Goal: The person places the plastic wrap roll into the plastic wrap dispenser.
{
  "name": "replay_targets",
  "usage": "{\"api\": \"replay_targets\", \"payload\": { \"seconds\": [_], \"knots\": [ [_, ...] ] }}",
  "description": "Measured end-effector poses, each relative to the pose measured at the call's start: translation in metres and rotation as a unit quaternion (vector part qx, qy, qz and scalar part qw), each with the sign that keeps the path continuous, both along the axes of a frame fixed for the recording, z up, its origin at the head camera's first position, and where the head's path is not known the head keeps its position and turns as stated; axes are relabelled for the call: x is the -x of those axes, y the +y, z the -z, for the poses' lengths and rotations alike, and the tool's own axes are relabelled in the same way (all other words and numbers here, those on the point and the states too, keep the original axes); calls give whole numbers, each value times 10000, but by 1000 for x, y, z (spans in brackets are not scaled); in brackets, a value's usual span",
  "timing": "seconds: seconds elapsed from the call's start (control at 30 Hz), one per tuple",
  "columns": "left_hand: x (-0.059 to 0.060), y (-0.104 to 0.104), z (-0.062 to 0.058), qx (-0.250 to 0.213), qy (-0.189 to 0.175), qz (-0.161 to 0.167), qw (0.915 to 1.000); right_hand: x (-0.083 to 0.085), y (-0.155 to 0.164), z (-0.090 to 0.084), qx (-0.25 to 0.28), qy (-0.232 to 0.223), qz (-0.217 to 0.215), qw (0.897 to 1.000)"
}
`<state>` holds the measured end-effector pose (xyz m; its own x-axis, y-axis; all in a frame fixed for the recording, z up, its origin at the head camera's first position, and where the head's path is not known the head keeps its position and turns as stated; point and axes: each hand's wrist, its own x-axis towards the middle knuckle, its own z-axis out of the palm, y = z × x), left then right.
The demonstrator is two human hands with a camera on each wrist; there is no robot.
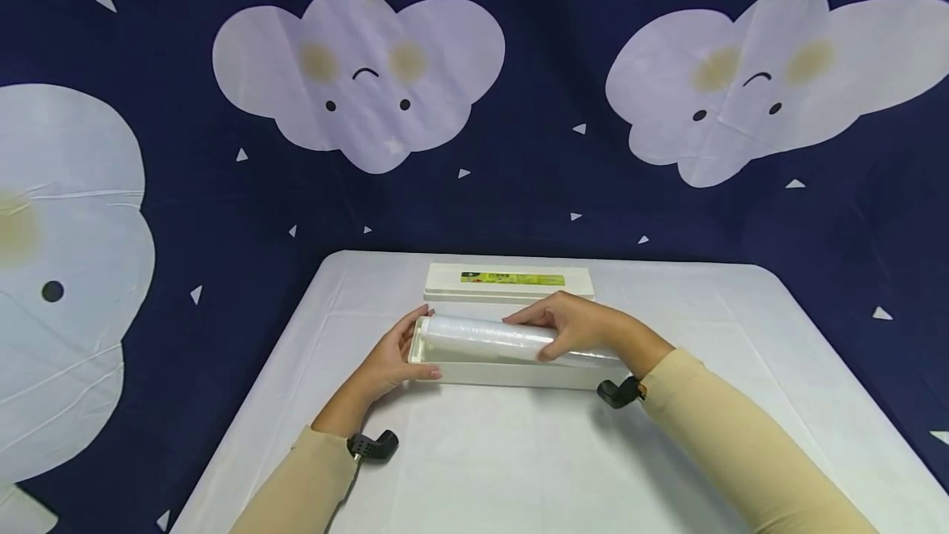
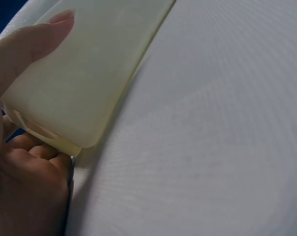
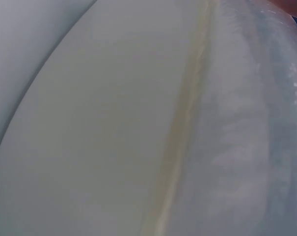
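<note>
From the head we look forward and down over the whole worktop (image 1: 519, 468). Our left wrist camera sits tight against the white box (image 2: 89, 73) (its end corner), and the right one nearer still; all three views share that box.

cling film roll (image 1: 489, 334): clear, shiny, lying lengthwise in the box | white dispenser box (image 1: 511, 372): long, open-topped, flat on the white table, mid-table
</note>
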<state>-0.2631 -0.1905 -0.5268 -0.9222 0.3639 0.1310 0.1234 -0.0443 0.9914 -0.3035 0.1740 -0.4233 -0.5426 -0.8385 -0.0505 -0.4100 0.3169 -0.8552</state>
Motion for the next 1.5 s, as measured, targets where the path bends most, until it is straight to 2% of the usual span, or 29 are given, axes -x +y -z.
{"api": "replay_targets", "payload": {
  "seconds": [0.43, 0.77, 1.5],
  "knots": [
    [-1, 2, -1, 43, 87, 31, 9999, 0, -7, 2, -192, -83, 84, 9997],
    [1, 1, 4, -13, 68, 82, 9999, 0, -10, 5, -311, -36, 23, 9995],
    [0, -1, 2, 68, -24, 39, 10000, 8, -21, 12, -512, -13, 125, 9986]
  ]
}}
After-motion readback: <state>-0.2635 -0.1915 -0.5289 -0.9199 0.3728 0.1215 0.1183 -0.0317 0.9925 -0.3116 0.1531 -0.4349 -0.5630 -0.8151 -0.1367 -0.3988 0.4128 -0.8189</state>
